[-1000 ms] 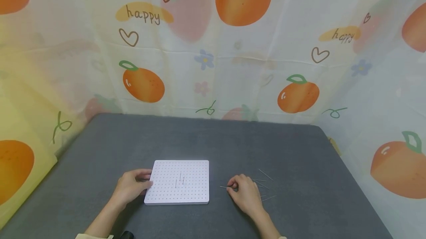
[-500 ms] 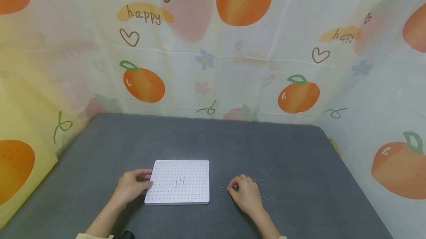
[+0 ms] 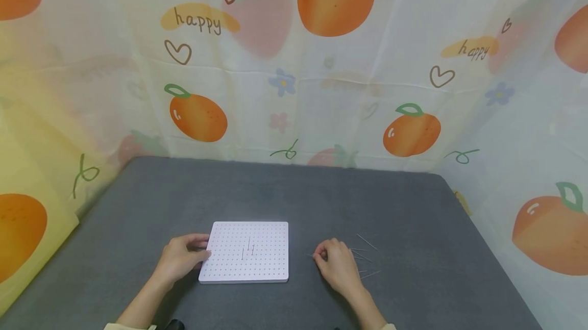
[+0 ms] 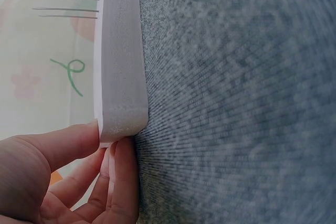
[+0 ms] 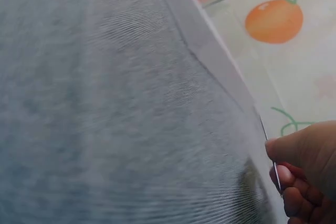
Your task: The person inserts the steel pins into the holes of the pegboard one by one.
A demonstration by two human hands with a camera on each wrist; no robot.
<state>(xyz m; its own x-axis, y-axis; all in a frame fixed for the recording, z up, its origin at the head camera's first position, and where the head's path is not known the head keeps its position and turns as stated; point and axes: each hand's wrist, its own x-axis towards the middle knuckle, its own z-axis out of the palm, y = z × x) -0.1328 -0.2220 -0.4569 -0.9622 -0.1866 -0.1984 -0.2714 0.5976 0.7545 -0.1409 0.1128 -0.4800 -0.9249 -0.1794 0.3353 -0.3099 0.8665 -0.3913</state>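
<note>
Left of centre in the head view's lower half, the left hand (image 3: 182,255) grips a flat white perforated board (image 3: 248,270) by its edge. Right of it, the right hand (image 3: 337,266) pinches a thin, straight, silvery pin (image 5: 277,177), probably light, stiff and slippery, best held mid-shaft.

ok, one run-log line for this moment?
left hand: holds white pegboard; right hand: pinches thin metal pin; pegboard: three pins standing

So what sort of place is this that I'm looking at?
Likely an indoor work area set up around a dark grey table. Fruit-print sheeting hangs behind it, and a white dotted board lies on top with thin pins standing in it.
</note>
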